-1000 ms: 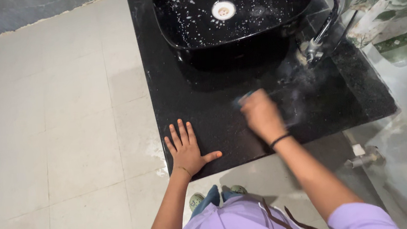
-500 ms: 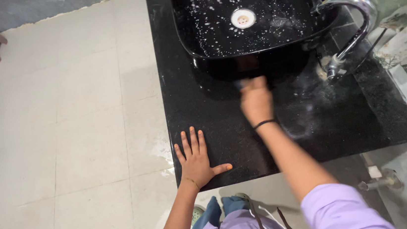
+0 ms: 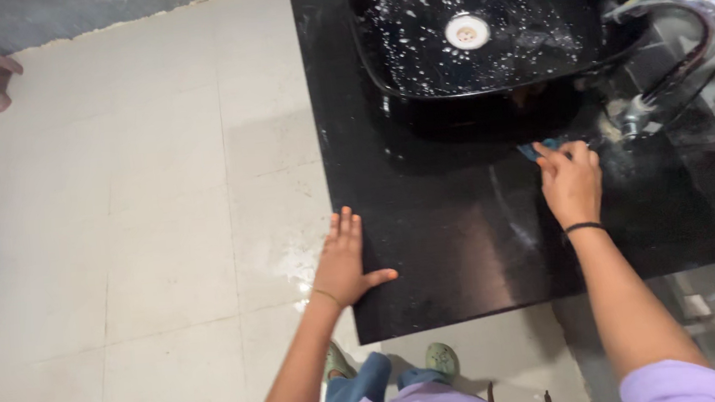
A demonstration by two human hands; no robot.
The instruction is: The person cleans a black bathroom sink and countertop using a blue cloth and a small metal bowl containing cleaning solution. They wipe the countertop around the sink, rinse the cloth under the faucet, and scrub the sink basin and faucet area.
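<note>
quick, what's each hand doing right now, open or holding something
Left hand: open, flat on the edge of the black counter, holding nothing.
Right hand: closed on a blue scrub pad, pressed to the counter near the tap.

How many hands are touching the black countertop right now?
2. The left hand rests flat at the black countertop near its left edge; the right hand presses a blue scrubber beside the basin.
</note>
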